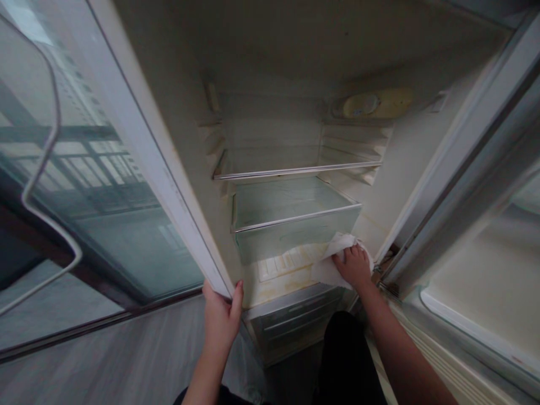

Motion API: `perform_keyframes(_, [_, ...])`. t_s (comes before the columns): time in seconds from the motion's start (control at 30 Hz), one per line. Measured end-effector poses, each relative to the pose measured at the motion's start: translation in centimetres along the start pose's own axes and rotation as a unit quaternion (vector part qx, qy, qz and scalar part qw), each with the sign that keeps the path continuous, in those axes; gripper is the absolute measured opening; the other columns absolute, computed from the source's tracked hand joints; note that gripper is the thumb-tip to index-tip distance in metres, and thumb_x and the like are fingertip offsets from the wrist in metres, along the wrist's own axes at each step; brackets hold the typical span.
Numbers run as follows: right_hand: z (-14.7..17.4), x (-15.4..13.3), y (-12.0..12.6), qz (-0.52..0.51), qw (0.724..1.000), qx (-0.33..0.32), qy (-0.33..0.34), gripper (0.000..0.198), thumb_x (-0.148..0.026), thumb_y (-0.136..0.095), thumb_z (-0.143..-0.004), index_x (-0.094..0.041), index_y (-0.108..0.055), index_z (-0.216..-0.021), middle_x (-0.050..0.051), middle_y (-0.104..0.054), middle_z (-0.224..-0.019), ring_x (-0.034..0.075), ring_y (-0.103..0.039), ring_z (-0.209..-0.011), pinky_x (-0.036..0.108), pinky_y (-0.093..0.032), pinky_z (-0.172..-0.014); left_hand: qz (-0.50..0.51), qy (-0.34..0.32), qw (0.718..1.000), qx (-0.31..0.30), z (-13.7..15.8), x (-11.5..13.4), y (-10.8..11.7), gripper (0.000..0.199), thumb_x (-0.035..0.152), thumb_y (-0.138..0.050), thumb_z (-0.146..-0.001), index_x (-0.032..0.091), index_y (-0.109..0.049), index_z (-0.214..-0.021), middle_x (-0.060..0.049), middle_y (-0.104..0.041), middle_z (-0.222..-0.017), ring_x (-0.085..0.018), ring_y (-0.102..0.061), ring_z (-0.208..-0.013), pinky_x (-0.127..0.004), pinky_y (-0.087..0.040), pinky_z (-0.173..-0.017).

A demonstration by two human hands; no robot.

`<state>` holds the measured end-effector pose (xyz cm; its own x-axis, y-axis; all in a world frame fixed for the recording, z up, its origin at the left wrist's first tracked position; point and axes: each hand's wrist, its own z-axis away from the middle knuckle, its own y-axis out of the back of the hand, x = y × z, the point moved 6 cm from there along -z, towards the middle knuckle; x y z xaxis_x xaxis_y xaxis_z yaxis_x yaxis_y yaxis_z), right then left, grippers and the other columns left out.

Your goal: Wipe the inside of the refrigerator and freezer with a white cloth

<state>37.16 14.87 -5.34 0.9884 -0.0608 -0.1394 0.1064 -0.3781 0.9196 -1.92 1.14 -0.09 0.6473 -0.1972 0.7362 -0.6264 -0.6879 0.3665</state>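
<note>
An open refrigerator [188,169] stands in front of me. My left hand [221,315] grips the lower front edge of its left side wall, thumb on the inner side and the other fingers mostly hidden outside. Inside, my right hand [355,264] presses a white cloth or paper towel [333,269] against the lower right corner of the compartment. Yellowish stains mark the ribbed floor [270,289] beside the cloth. Above that floor are a clear drawer or lower shelf [295,225] and a glass shelf [299,170].
The open fridge door [476,304] takes up the right side. A lower compartment with a drawer front [299,320] sits below the stained floor. A yellowish lamp housing [375,104] is on the inner right wall. At left hangs a white cable [54,129] before a glass door [139,242].
</note>
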Motion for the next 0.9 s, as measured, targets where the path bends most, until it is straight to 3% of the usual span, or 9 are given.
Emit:
perform_keyframes(0.17, [0.9,-2.0,0.5,0.018,0.999,-0.025,-0.010,0.061,-0.054,-0.043,-0.099,-0.012,-0.057,-0.141,0.023,-0.048,-0.150,0.042,-0.033,-0.146,0.057,-0.023,-0.117,0.005,-0.006,1.000,0.009,-0.1,0.0,-0.1,0.064,0.048,-0.063,-0.087,0.017,-0.040,-0.138,-0.013,-0.055,-0.119,-0.028,-0.063,-0.107,-0.041,-0.053,-0.089])
perform_keyframes(0.4, [4.9,-9.9,1.3,-0.029,0.996,-0.034,0.080,0.052,-0.055,-0.046,-0.098,-0.018,-0.071,-0.125,0.019,-0.058,-0.141,0.046,-0.028,-0.147,0.063,-0.017,-0.117,-0.013,0.002,1.000,0.016,0.0,-0.2,0.0,0.068,0.051,-0.064,-0.086,0.016,-0.040,-0.139,-0.012,-0.055,-0.113,-0.028,-0.064,-0.098,-0.040,-0.053,-0.079])
perform_keyframes(0.67, [8.9,-18.3,2.4,-0.143,0.968,-0.072,0.191,0.054,-0.057,-0.047,-0.097,-0.016,-0.079,-0.110,0.015,-0.038,-0.160,0.046,-0.021,-0.151,0.065,-0.010,-0.120,0.003,-0.008,1.000,0.008,-0.1,0.1,0.1,0.066,0.048,-0.064,-0.087,0.015,-0.041,-0.139,-0.011,-0.057,-0.110,-0.026,-0.064,-0.094,-0.038,-0.054,-0.079])
perform_keyframes(0.77, [10.2,-20.5,2.7,-0.169,0.953,-0.104,0.229,0.057,-0.061,-0.044,-0.097,-0.017,-0.079,-0.109,0.016,-0.047,-0.154,0.045,-0.016,-0.153,0.066,-0.005,-0.120,-0.007,-0.005,1.000,0.005,0.0,0.1,0.2,0.066,0.049,-0.064,-0.087,0.015,-0.041,-0.138,-0.012,-0.056,-0.113,-0.028,-0.064,-0.099,-0.039,-0.054,-0.081])
perform_keyframes(0.9, [12.3,-23.4,2.5,-0.200,0.918,-0.167,0.297,0.058,-0.067,-0.057,-0.087,-0.026,-0.074,-0.124,0.015,-0.064,-0.136,0.044,-0.001,-0.155,0.069,0.006,-0.118,-0.013,0.012,1.000,0.002,0.0,-0.3,0.1,0.063,0.050,-0.064,-0.086,0.016,-0.042,-0.133,-0.011,-0.055,-0.113,-0.030,-0.063,-0.104,-0.042,-0.054,-0.084])
